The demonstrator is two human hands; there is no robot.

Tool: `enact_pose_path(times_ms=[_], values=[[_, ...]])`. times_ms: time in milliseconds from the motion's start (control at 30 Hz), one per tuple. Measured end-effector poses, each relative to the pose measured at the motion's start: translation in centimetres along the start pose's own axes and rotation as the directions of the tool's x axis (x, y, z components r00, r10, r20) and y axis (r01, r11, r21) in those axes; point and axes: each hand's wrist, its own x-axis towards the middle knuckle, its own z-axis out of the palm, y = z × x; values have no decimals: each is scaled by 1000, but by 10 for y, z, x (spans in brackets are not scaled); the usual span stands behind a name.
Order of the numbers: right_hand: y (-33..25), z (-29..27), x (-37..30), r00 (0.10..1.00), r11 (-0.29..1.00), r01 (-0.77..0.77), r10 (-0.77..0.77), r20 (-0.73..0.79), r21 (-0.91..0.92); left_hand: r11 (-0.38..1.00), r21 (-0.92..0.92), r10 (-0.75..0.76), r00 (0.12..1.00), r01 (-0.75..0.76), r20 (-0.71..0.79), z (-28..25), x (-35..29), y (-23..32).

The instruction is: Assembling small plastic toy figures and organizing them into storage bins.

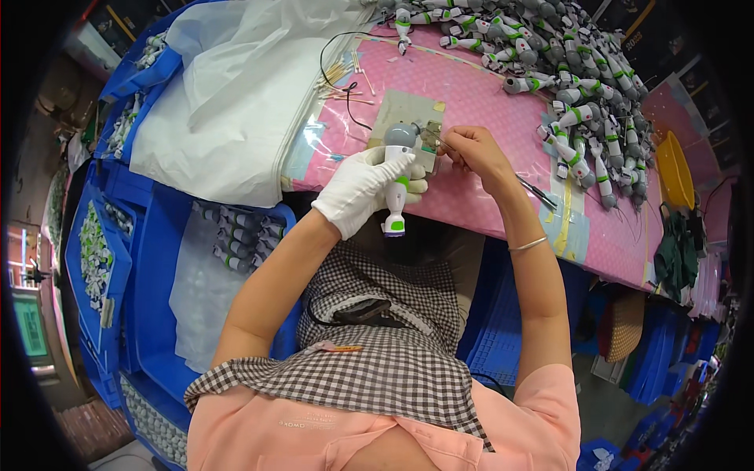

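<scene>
Head view: one toy is held over the near edge of the table by the gloved left hand, fingers wrapped around it; long axis nearly fore-and-aft, grey end far. The bare right hand is just right — fingertips pinched narrow, contents unclear. Count: one yellow basin; pile of toys, too dense to count.

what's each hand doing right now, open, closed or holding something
Left hand: closed around a white and grey gadget.
Right hand: pinched closed; cannot tell what, if anything, it holds.
</scene>
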Motion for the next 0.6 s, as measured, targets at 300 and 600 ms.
enact_pose_path(times_ms=[300,600], values=[[0,8,-2,997,999,46,-46,-53,-11,997,-77,5,999,-3,33,-5,3,2],[-27,15,-31,970,910,242,-220,-104,336,445,-851,224,886,277,406,-66,-27,-7]])
